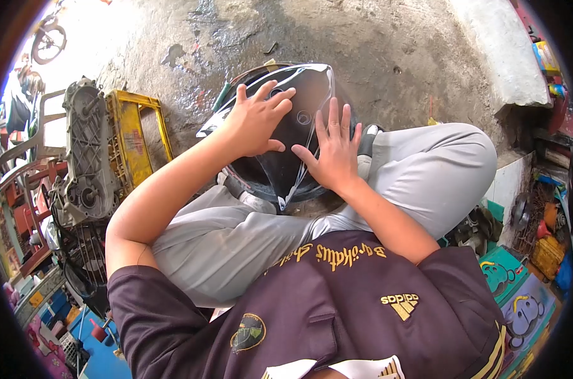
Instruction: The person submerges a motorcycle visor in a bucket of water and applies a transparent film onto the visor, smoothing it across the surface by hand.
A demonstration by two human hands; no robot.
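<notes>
A glossy black panel with white edges and pointed corners, like a motorbike body panel (267, 165), lies across a round dark tub (315, 189) between my legs. My left hand (255, 120) rests on its upper left part, fingers spread and thumb pointing right. Over the right side, my right hand (334, 148) lies flat with its fingers apart. Neither hand grips anything. A small round mark or hole (303, 117) shows between the hands. The tub is largely hidden under the panel.
Wet, stained concrete floor (362, 38) stretches ahead. To the left stand a yellow plastic crate (132, 136) and a grey metal engine casing (87, 151). A concrete block (501, 57) lies at the upper right. Parts and coloured boxes (520, 316) crowd the right side.
</notes>
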